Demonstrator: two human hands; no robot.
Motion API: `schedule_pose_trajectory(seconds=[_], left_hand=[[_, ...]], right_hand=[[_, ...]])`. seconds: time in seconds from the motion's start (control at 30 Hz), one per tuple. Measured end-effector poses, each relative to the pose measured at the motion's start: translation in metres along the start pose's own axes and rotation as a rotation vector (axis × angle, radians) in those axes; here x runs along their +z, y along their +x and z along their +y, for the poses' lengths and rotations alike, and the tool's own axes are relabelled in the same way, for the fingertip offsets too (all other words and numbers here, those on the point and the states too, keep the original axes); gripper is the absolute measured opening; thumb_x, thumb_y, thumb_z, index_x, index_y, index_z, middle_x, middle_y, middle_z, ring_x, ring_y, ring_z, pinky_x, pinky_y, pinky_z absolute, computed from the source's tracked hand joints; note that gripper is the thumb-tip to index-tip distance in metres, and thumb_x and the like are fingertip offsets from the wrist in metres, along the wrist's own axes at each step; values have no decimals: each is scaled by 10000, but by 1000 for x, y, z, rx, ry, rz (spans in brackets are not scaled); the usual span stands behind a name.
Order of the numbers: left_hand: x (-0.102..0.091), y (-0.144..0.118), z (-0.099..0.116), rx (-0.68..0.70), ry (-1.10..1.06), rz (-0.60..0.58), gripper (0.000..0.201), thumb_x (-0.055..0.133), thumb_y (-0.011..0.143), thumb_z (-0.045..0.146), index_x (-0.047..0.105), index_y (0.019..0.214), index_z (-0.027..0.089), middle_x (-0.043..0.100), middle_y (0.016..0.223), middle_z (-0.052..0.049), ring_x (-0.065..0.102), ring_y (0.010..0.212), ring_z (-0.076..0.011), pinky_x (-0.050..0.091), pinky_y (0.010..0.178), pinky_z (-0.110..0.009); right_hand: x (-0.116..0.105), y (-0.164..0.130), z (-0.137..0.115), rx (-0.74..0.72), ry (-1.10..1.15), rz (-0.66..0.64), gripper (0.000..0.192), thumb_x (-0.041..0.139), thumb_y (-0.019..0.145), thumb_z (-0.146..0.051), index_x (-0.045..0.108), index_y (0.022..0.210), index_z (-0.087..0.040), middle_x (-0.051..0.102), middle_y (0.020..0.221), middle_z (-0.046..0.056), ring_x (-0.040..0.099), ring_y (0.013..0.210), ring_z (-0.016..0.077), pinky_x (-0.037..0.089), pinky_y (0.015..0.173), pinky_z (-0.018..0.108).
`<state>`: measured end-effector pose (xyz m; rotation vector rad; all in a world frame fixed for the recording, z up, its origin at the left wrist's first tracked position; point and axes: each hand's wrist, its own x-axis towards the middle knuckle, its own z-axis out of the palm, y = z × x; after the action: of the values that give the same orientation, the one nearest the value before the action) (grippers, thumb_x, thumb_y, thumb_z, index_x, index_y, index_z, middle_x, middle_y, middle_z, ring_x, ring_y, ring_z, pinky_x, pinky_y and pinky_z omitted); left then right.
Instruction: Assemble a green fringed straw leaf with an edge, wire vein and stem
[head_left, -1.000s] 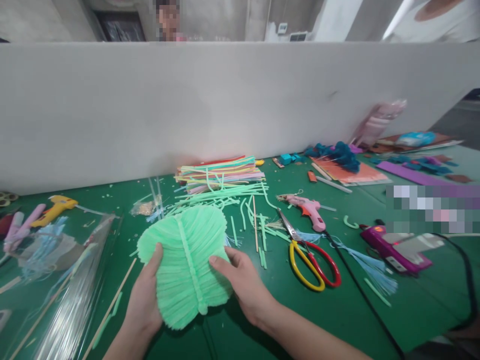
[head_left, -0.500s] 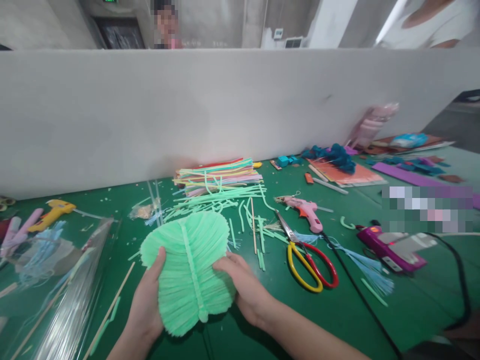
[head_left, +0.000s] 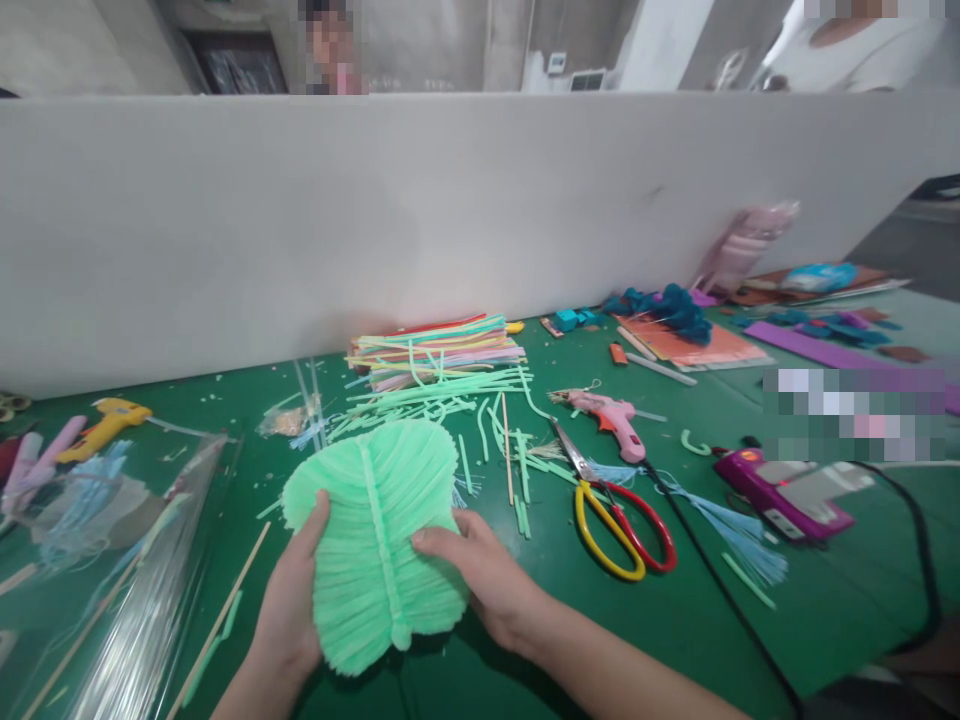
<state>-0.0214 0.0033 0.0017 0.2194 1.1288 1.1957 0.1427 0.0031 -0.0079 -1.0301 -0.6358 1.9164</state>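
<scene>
Both hands hold a light green pipe-cleaner leaf (head_left: 352, 550) above the green table (head_left: 540, 640). It is broad and fuzzy, with a thicker rib down its middle and its stem end toward me. My left hand (head_left: 292, 590) grips the left edge, thumb on top. My right hand (head_left: 480, 570) pinches the right side, its thumb lying on the face near the rib. The fingers of both hands are hidden beneath the leaf. Behind it lie loose green pipe cleaners (head_left: 450, 385) and a multicoloured bundle of pipe cleaners (head_left: 442, 350).
Scissors (head_left: 611, 530) with yellow and red handles lie right of the leaf, beside a pink glue gun (head_left: 611, 420). A purple power strip (head_left: 780, 500) sits farther right. At left are a yellow glue gun (head_left: 109, 425) and clear wrapping (head_left: 150, 610). A grey partition (head_left: 450, 210) stands behind.
My right thumb has slid slightly left across the leaf, toward the rib. The leaf has shifted only a little, and my left hand keeps its hold.
</scene>
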Motion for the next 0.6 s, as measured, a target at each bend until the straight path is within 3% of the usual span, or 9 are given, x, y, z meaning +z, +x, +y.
schedule_pose_trajectory(seconds=[0.17,0.33,0.47,0.6], left_hand=[[-5,3,0,42,23,37,545,590,862,385,522,1344,142,693,1132,-182,641,1062,-349,480,957,-547],[-2,1,4,70,37,149,502,563,877,352,536,1329,134,721,1071,-163,671,1011,-329,510,925,-523],[5,-3,10,112,63,271,455,567,869,300,564,1292,132,752,980,-121,704,939,-289,546,883,-478],[7,-7,16,174,96,373,422,583,855,253,581,1266,159,768,849,-38,711,907,-246,550,878,-439]], right_hand=[[-3,3,3,-33,-96,-182,552,818,619,-416,683,1070,-127,724,978,94,673,925,250,499,857,385],[-2,1,-2,-142,-283,-232,590,700,742,-527,623,1195,-158,705,1035,80,645,1004,257,494,869,377],[-14,-20,-20,-340,-920,-89,460,512,877,-549,623,1133,-183,680,1032,81,625,951,254,482,823,374],[-48,-45,-25,-405,-1556,198,304,582,874,-373,595,1100,-171,628,1083,113,592,994,298,478,805,402]])
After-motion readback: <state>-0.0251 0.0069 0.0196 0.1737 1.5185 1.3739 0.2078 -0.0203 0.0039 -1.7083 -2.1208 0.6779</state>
